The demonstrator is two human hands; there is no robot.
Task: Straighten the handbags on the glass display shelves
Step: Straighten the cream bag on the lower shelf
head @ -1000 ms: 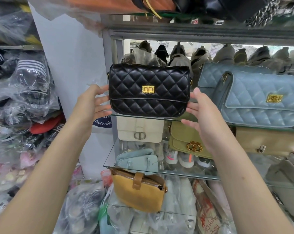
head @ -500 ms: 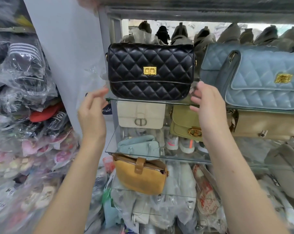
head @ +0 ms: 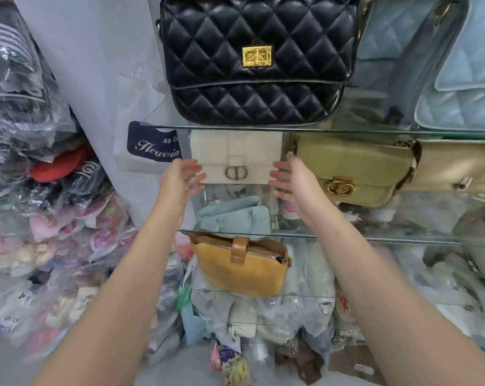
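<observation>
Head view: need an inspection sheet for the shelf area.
surface: glass shelves in tiers, bags on each
job's things: black quilted bag upright on the upper glass; cream bag below it, olive bag to its right; mustard bag lower, tilted
clutter: plastic-wrapped goods piled at left and under the shelves
grips: left hand and right hand open, flanking the cream bag; contact unclear
cables: nothing seen
surroundings: white panel left of the shelves

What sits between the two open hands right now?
The cream rectangular flap handbag with a round metal clasp, flanked by left hand and right hand; head view.
</observation>
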